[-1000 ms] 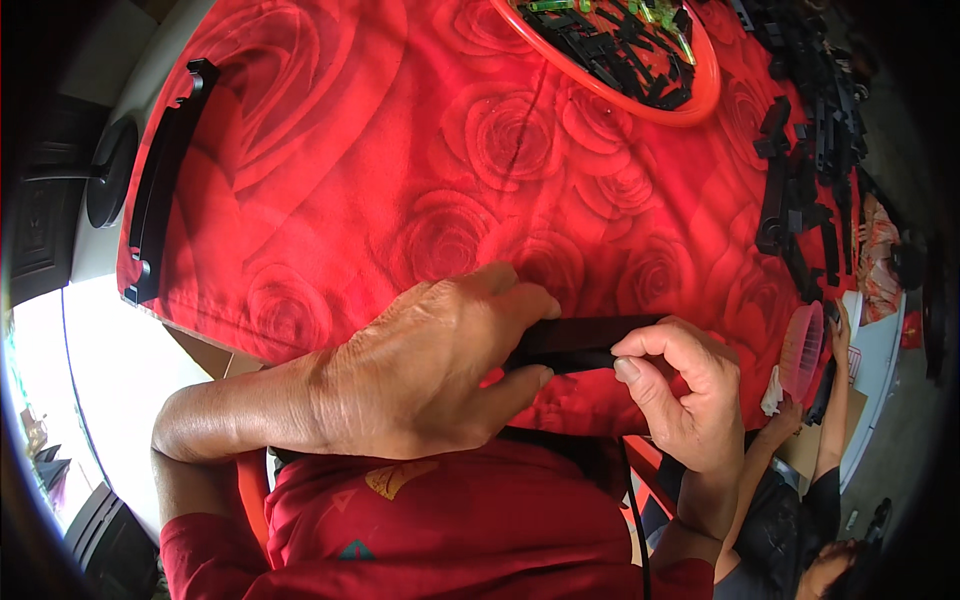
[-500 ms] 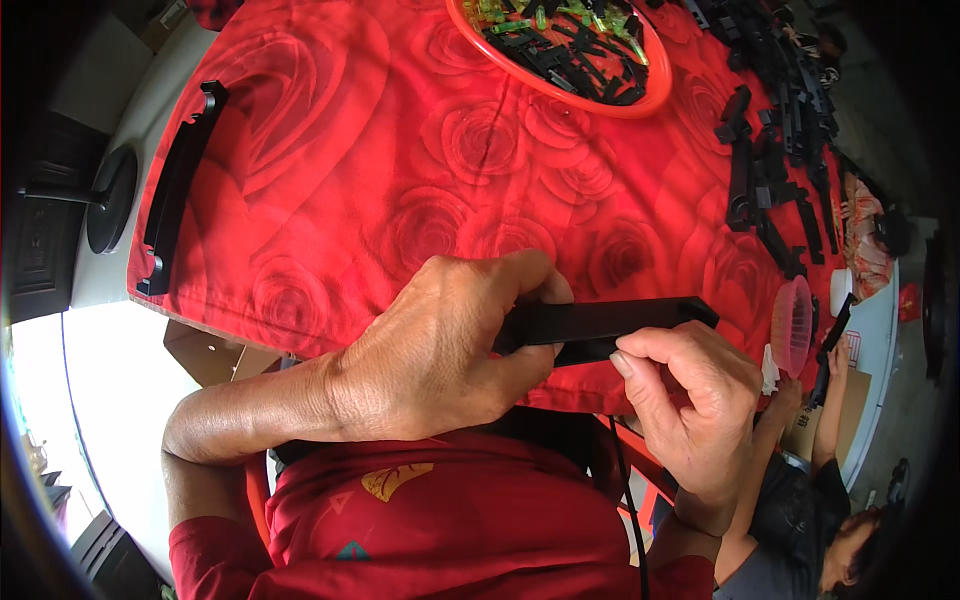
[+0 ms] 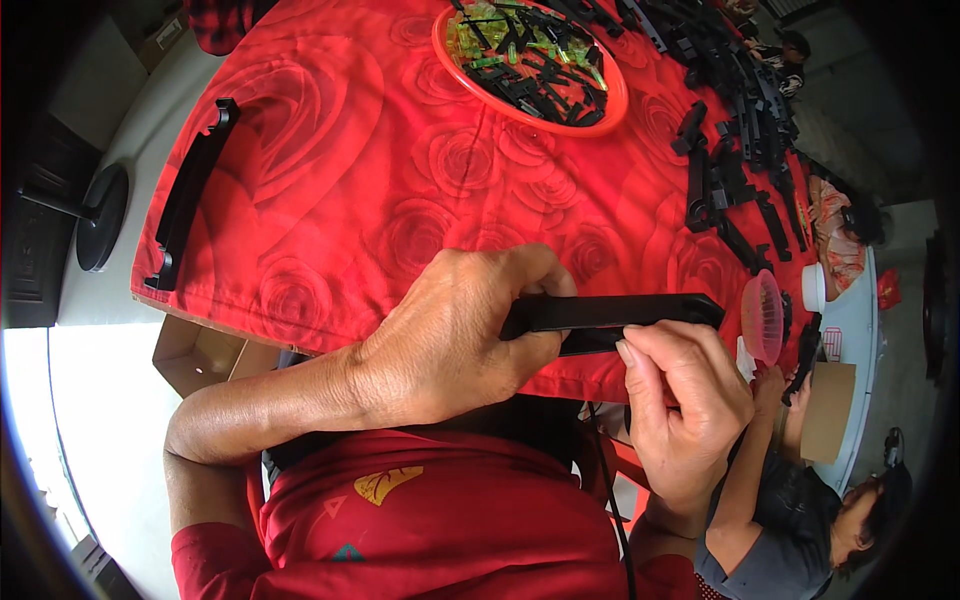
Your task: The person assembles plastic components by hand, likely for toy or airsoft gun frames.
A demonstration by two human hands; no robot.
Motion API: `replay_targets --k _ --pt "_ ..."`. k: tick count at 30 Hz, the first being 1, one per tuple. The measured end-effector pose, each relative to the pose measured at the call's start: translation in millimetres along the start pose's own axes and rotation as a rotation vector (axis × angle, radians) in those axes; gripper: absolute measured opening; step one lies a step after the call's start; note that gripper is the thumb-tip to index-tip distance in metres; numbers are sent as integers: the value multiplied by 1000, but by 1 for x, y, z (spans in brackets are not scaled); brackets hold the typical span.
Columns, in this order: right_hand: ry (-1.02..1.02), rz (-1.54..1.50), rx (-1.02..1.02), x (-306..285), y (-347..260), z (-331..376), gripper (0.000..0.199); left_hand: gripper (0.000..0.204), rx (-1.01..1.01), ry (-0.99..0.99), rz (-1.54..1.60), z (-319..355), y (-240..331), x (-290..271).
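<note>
A long black plastic part (image 3: pixel 625 312) lies sideways just beyond the table's near edge. My left hand (image 3: pixel 440 335) grips its left end, with thumb below and fingers curled around the far side. On the part's near side, toward the right end, is my right hand (image 3: pixel 690 405). Its thumb and index finger are pinched together at the edge; anything small between those fingertips is hidden. A second long black part (image 3: pixel 192 195), with notched ends, rests at the table's left edge.
A red basin (image 3: pixel 617 105) holds small black and yellow-green pieces. Black parts (image 3: pixel 735 110) pile up at the far right, with a pink basket (image 3: pixel 764 318) nearer. At right, a co-worker (image 3: pixel 775 505) handles a black part. An open carton (image 3: pixel 195 358) stands below the table's left side.
The view has shifted, so the basin and pile appear farther left and lower. Both hands keep nearly the same hold on the black part. The co-worker's black part has moved lower.
</note>
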State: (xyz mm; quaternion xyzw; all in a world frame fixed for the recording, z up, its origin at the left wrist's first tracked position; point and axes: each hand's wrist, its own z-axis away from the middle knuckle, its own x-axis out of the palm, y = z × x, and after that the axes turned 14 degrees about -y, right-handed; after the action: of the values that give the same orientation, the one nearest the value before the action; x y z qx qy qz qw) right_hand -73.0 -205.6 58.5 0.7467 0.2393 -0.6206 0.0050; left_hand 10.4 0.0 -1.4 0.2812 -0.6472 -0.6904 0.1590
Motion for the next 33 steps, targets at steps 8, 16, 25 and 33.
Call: replay_targets --k 8,16,25,33 --pt "-79 -229 141 -23 2 -2 17 23 67 -42 88 -3 -1 4" --pt "-174 -162 166 -31 -1 -11 17 24 55 -3 95 -5 -3 7" --pt "-175 -171 229 -32 -6 -13 19 21 116 53 -2 -8 -2 10" --pt "-114 -102 198 -21 -10 -18 21 19 28 24 18 -1 7 -4"
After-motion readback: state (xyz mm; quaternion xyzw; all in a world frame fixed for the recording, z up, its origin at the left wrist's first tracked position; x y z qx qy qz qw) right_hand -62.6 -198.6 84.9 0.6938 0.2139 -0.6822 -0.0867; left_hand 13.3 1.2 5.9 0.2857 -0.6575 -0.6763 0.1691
